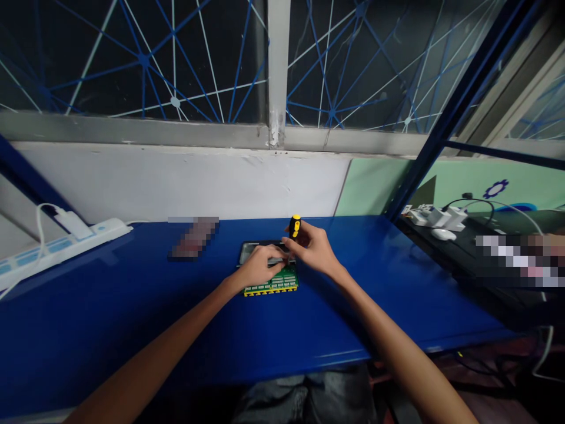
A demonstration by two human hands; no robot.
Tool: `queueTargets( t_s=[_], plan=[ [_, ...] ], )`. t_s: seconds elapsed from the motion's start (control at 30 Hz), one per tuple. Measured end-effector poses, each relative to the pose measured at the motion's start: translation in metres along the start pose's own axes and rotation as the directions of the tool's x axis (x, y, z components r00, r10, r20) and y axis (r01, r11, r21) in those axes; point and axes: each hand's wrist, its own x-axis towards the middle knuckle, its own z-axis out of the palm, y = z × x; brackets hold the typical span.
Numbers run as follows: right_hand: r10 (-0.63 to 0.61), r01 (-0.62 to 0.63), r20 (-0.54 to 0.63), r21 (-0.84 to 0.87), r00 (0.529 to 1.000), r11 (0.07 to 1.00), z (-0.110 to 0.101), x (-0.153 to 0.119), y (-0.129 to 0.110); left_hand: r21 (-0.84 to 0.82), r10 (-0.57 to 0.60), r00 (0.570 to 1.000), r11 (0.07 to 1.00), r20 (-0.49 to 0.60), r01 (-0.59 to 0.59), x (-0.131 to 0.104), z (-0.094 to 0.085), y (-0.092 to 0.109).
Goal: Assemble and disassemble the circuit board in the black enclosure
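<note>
A screwdriver (295, 227) with a yellow and black handle stands upright in my right hand (316, 248), its tip end down by the board and partly hidden by my fingers. Below it lies a green circuit board (282, 279) with a yellow toothed front edge, flat on the table. My left hand (261, 266) rests over the board's back left part, thumb and fingers drawn together close to the screwdriver's lower end. Whatever those fingertips pinch is too small to make out. Directly behind the board, a dark shallow case (250, 251) is partly covered by my left hand.
The blue table (176, 330) runs up to a white wall under windows. A white power strip (101, 232) with a plugged-in charger lies at left. A blurred flat object (194, 238) lies left of the case. Adapters and cables (445, 218) crowd a dark surface at right.
</note>
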Motion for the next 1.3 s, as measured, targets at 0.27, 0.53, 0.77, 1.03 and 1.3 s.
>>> queueTargets(
  t_s=[0.27,0.53,0.77,1.03,1.3],
  plan=[
    [-0.073,0.073,0.081,-0.007,0.994,0.997,-0.006,-0.001,-0.007,0.009,-0.071,0.995,0.997,-0.064,0.072,0.002,0.006,-0.004],
    [-0.026,0.026,0.014,-0.001,1.0,1.0,-0.001,0.0,-0.003,0.02,-0.072,0.994,0.997,-0.077,0.074,0.002,0.001,0.006],
    [0.009,-0.006,-0.042,0.068,0.999,0.998,-0.002,0.0,-0.001,0.011,-0.028,1.0,1.0,0.002,0.028,0.001,-0.002,0.001],
    [0.008,0.004,-0.118,0.104,0.993,0.995,-0.008,0.004,-0.004,0.025,-0.102,0.993,0.994,-0.052,0.104,0.004,0.003,0.0],
    [-0.011,0.062,-0.461,0.095,0.887,0.994,-0.049,0.015,0.004,0.132,-0.015,0.999,0.991,-0.035,0.019,0.034,0.013,0.018]
  ],
)
